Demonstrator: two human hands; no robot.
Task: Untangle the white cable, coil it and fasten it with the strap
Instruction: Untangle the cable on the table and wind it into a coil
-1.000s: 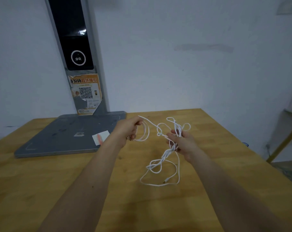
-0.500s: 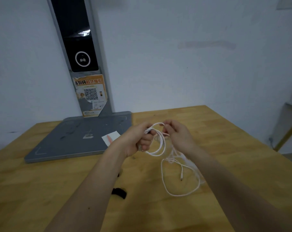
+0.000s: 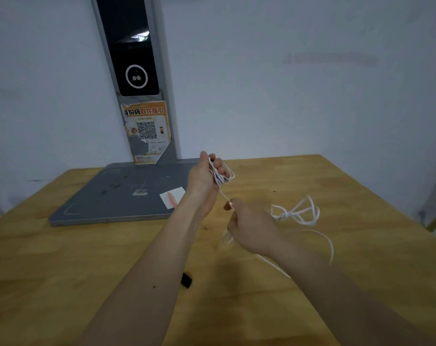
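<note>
Fingers of the left hand (image 3: 207, 174) curl around a small bundle of loops of the white cable (image 3: 295, 213), held raised above the wooden table (image 3: 361, 208) with the wrist bent back and the forearm reaching forward from the lower left. From that grip one strand drops down and toward the person to the right hand (image 3: 252, 229), which sits lower and nearer, knuckles up, thumb and forefinger pinching the strand at the top of the hand; the other fingers are folded under, and whether they also hold cable cannot be told. The right forearm comes in from the lower right.

Beyond the right hand's pinch, on its outer side, the rest of the cable trails out in a loose tangle of loops with a knot-like crossing near the wrist, then sweeps in one long arc back under the right forearm. It looks partly lifted off the table, though blur makes that uncertain.

Below and nearer than both grips, between the two forearms, a small black strap (image 3: 186, 280) lies flat on the table, untouched. Past the left hand stands a grey base plate (image 3: 107, 196) with an upright post (image 3: 137, 71).
</note>
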